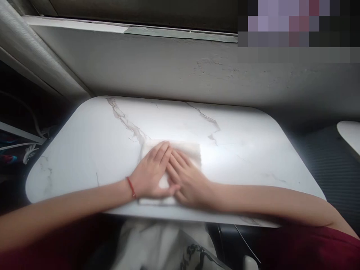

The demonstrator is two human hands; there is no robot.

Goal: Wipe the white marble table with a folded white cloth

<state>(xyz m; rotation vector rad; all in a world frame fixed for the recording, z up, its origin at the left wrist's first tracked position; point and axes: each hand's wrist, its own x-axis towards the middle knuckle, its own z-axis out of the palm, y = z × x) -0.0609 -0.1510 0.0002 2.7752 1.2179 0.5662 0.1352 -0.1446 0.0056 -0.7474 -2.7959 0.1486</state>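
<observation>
A folded white cloth lies flat near the front middle of the white marble-patterned table. My left hand, with a red string bracelet at the wrist, rests on it palm down with fingers stretched out. My right hand lies flat on the cloth as well, its fingers pointing up and to the left. The fingertips of both hands meet at the cloth's upper half, and my left thumb touches the right hand. Most of the cloth is hidden under the hands.
Behind the table rises a grey wall with a ledge, and a thick pipe slopes down at the left. Cables hang beyond the left edge. Another white tabletop shows at far right. A printed light fabric is below the front edge.
</observation>
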